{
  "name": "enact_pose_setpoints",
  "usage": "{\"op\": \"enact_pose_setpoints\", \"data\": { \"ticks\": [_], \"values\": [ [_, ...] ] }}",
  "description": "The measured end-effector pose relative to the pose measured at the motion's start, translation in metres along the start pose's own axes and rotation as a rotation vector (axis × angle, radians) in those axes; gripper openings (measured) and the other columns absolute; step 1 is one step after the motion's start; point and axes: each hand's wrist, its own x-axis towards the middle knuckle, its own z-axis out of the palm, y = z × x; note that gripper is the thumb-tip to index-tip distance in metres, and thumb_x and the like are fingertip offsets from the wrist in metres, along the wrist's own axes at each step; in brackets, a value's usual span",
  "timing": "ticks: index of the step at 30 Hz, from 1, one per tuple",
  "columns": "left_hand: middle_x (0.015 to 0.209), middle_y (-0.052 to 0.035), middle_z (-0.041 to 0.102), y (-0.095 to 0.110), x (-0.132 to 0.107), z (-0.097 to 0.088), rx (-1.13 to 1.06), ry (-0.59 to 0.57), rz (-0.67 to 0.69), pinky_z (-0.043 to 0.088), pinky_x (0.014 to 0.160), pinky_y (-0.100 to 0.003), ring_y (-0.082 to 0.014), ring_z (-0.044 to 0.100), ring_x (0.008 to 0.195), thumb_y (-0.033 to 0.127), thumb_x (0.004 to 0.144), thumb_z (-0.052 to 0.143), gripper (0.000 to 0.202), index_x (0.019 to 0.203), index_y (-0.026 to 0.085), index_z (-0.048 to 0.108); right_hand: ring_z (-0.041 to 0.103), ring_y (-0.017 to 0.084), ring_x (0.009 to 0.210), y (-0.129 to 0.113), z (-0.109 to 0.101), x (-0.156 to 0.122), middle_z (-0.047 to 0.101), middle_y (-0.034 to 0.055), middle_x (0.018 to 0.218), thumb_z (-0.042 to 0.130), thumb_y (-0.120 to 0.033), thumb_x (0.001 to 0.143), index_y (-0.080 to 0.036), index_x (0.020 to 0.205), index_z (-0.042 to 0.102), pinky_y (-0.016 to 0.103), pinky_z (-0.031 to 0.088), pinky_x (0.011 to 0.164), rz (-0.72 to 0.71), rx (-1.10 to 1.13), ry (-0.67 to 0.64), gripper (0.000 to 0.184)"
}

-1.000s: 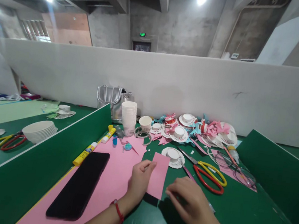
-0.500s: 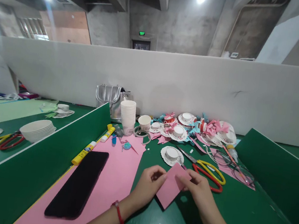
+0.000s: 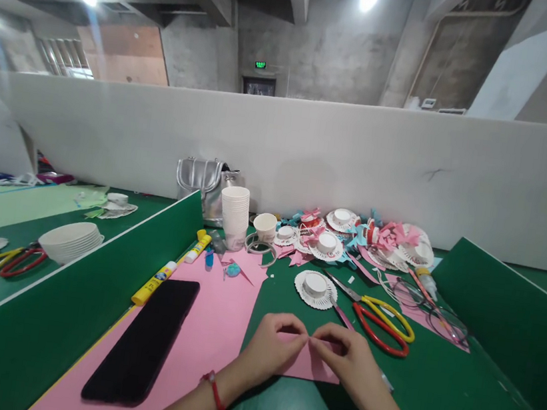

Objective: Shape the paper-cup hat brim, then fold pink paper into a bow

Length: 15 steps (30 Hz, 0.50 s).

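A small pink paper piece (image 3: 308, 367) lies flat on the green table (image 3: 429, 400), directly in front of me. My left hand (image 3: 275, 343) and my right hand (image 3: 349, 356) both pinch its far edge, fingertips nearly meeting at the middle. A red string band circles my left wrist. Most of the paper is hidden under my fingers.
A black phone (image 3: 145, 339) rests on a large pink sheet (image 3: 218, 319) to the left, beside a yellow glue stick (image 3: 155, 282). Red-and-yellow scissors (image 3: 379, 320), a cut paper cup (image 3: 315, 288), stacked cups (image 3: 234, 217), a silver bag (image 3: 203, 182) and paper crafts (image 3: 374, 238) sit beyond. Green dividers flank both sides.
The pink piece went from upright in my left hand, to a tilted diamond held by both hands, to lying flat with both hands pinching its top edge.
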Motion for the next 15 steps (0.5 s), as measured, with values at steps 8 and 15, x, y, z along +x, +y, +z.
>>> {"op": "enact_pose_setpoints", "data": {
  "ticks": [8, 15],
  "values": [
    [0.064, -0.0009, 0.059, -0.001, 0.0, 0.001, 0.002, -0.057, 0.023, 0.04, 0.062, -0.021, -0.0131, 0.052, 0.065, 0.01, 0.065, 0.05, 0.01, 0.062, 0.012, 0.059, 0.056, 0.016, 0.061, 0.006, 0.011, -0.005, 0.06, 0.0021, 0.063, 0.045, -0.02, 0.072, -0.018, 0.065, 0.056, 0.024, 0.042, 0.058, -0.066, -0.224, 0.08, 0.013],
    [0.06, -0.0002, 0.056, 0.001, 0.004, -0.005, -0.016, -0.016, 0.031, 0.04, 0.061, -0.021, -0.0127, 0.051, 0.062, 0.012, 0.064, 0.051, 0.009, 0.058, 0.014, 0.057, 0.05, 0.013, 0.052, 0.0, 0.001, 0.001, 0.054, -0.0014, 0.054, 0.045, -0.018, 0.066, -0.018, 0.06, 0.053, 0.021, 0.037, 0.049, -0.052, -0.163, 0.09, 0.01]
  ]
}}
